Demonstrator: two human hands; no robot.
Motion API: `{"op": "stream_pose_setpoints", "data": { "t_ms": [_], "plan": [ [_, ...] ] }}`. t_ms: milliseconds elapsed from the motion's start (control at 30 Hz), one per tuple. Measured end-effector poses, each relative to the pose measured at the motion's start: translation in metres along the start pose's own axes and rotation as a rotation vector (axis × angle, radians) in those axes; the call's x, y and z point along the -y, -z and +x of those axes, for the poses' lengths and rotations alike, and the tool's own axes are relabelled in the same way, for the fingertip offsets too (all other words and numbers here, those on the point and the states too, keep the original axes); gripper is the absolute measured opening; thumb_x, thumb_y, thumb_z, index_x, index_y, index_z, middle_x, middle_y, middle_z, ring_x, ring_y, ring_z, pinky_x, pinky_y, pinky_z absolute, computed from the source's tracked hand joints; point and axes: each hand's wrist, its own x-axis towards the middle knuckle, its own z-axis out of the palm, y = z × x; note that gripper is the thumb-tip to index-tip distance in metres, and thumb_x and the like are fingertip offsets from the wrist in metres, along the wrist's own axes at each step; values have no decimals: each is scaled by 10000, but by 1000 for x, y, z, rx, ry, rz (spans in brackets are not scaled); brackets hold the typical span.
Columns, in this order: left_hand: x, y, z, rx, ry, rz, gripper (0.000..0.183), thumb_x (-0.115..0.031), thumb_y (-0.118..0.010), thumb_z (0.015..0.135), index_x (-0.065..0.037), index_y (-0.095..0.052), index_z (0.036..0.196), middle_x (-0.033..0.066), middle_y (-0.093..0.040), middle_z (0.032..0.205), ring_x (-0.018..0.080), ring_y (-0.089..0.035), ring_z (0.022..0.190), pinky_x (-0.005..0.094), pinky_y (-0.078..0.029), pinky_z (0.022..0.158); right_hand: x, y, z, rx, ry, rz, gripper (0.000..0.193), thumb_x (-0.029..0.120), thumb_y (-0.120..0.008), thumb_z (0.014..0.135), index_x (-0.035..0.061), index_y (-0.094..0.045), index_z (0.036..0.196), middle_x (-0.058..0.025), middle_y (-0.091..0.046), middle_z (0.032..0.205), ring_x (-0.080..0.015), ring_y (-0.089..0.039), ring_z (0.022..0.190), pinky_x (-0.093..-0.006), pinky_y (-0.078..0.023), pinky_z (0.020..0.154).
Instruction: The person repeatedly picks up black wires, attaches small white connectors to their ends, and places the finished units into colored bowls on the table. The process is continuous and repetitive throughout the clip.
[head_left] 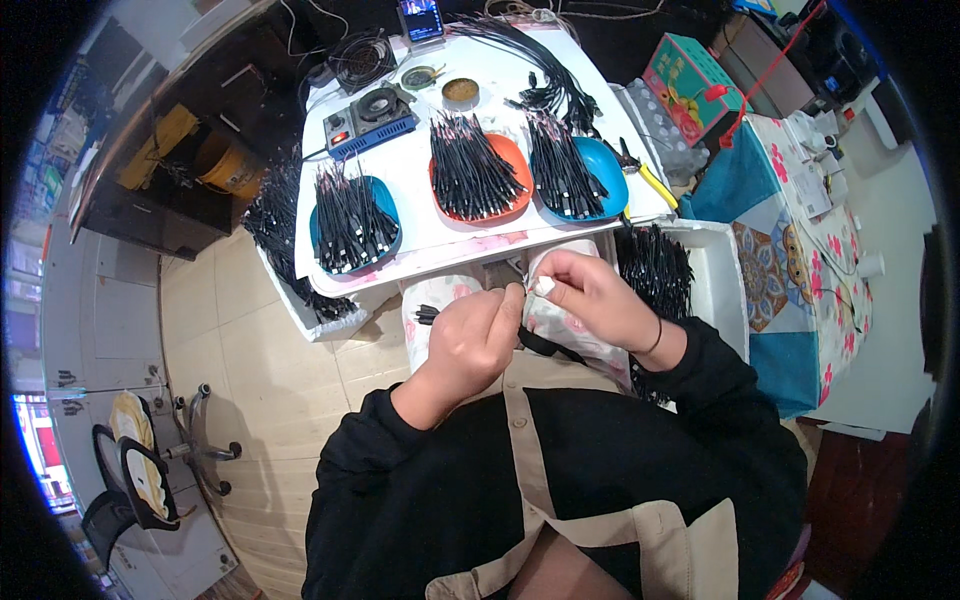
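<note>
My left hand point(468, 335) is closed around black cables point(427, 315), whose dark ends stick out on its left side, above my lap. Close beside it, my right hand point(588, 295) pinches with thumb and forefinger at the fingertips of the left. A small white wrap point(544, 286) covers a fingertip there. Thin pale strands show just above the meeting fingertips, too small to make out. A black cable loop point(548, 346) hangs below the hands across my lap. Ahead, short black cables fill a left blue tray point(396, 196), an orange tray point(522, 165) and a right blue tray point(618, 185).
The white table point(420, 262) carries a small blue burner-like device point(372, 120), a round tin point(460, 92), a phone point(421, 20) and a longer cable bundle point(550, 80). Yellow-handled pliers point(655, 185) lie at its right edge. Foam boxes of cables, including a right foam box point(728, 270), flank my legs.
</note>
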Motion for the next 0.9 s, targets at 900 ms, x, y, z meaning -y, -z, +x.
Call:
{"op": "stream_pose_setpoints", "data": {
  "t_ms": [900],
  "plan": [
    [-7, -9, -17, -9, 860, -1617, 181, -52, -594, 911, 66, -616, 1047, 87, -635, 823, 69, -471, 607, 200, -350, 538, 5, 4, -14, -52, 558, -540, 130, 27, -590, 799, -4, -582, 925, -140, -585, 808, -277, -583, 727, -343, -454, 642]
  ]
}}
